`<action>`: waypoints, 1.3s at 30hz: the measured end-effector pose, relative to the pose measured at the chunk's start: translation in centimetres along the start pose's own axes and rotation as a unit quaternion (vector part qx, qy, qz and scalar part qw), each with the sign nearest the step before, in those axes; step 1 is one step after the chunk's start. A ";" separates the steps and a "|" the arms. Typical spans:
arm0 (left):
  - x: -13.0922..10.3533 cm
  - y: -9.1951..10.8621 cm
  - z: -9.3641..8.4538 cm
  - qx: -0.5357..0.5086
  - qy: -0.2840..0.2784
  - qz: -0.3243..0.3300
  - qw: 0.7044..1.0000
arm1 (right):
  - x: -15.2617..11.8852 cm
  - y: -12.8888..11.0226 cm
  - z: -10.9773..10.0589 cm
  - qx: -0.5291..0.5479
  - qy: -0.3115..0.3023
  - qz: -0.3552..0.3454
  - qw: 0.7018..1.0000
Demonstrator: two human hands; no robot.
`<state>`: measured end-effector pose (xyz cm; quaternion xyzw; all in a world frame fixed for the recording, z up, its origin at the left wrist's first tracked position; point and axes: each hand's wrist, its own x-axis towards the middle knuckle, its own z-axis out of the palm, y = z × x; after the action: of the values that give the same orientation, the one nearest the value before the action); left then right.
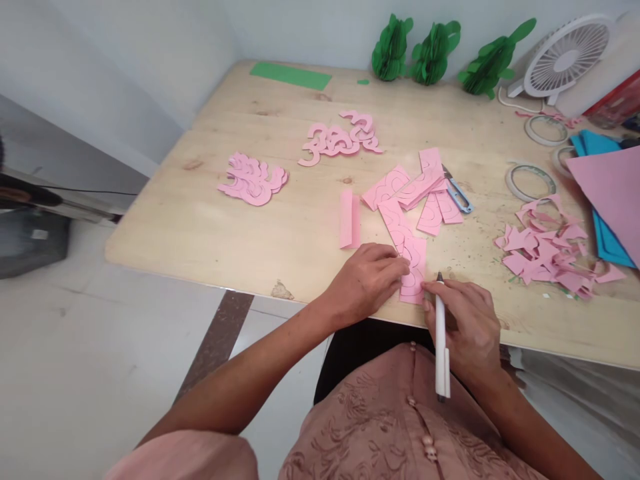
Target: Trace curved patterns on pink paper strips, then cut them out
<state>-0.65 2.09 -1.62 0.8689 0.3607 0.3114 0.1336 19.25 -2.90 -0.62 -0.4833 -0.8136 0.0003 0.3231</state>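
Observation:
A pink paper strip with curved drawn lines [414,267] lies at the table's front edge between my hands. My left hand [367,277] presses its bent fingers on the strip's left side. Held in my right hand [467,317] is a white pen [441,347], its dark tip pointing away from me; thumb and index finger touch the strip's right edge. Just beyond lie more marked pink strips [395,187] in a loose pile, with a blue-handled pair of scissors [459,193] at its right. A folded blank pink paper [349,220] stands left of them.
Cut pink curved pieces [340,139] and a stacked bunch of them [253,179] lie to the left. Pink scraps [545,250], tape rolls [531,183] and blue sheets [613,233] are at the right. Green paper shapes [393,50] and a white fan [567,60] line the back.

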 end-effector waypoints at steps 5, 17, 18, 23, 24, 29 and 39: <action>0.0 -0.1 0.0 -0.001 0.010 0.007 1.000 | 0.2 -0.5 0.1 0.010 -0.003 -0.011 1.000; -0.1 0.0 0.0 -0.001 -0.004 -0.005 1.000 | 0.1 -0.5 0.1 0.031 -0.008 -0.034 0.999; -0.1 0.0 0.0 -0.001 -0.005 -0.006 1.000 | 0.1 -0.5 0.1 0.032 -0.014 -0.042 0.999; -0.1 -0.1 0.1 -0.004 0.005 0.001 1.000 | 0.0 -0.4 0.2 0.023 -0.022 -0.047 0.998; -0.1 -0.1 0.1 -0.005 0.010 0.004 1.000 | 0.0 -0.4 0.2 0.021 -0.019 -0.046 0.999; -0.1 0.0 0.0 -0.003 0.009 0.002 1.000 | -0.1 -0.4 0.2 0.020 -0.010 -0.052 0.998; -0.2 -0.1 0.1 -0.004 0.014 0.012 1.000 | -0.1 -0.6 0.4 0.021 0.019 -0.025 0.999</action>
<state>-0.76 2.03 -1.87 0.8682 0.3508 0.3268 0.1281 18.58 -3.19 -0.83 -0.4557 -0.8192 -0.0001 0.3481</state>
